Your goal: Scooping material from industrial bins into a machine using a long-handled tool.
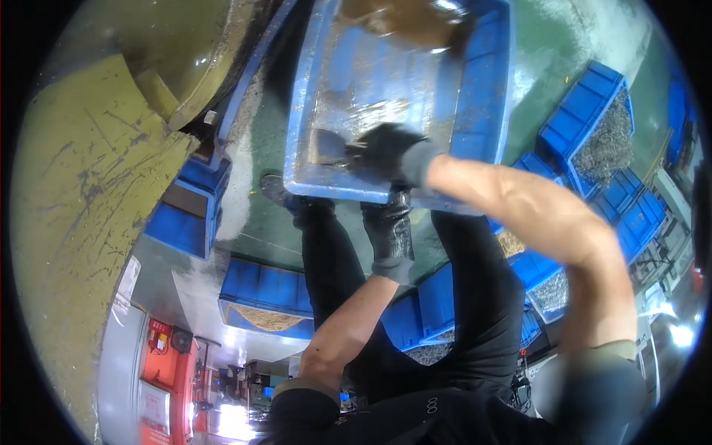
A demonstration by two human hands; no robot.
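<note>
A large blue plastic crate (297, 133) is tilted in front of me, its inside wet and shiny, with a brown patch at the far end. My left hand (389, 230), in a black glove with a grey cuff, is closed on the crate's near rim. Inside the crate, over the near left part of its bottom, my right hand (389, 152) wears the same kind of glove and is curled. A dark grey flat piece (331, 146) juts out to the left of that hand; motion blur hides what it is.
On the left stands a big scratched yellow-green metal machine (81, 178). Blue crates with metal shavings (604, 141) stand at the right. Another blue crate (267, 285) holds tan material near my legs. A red cabinet (159, 356) is at lower left. The floor (545, 89) is green.
</note>
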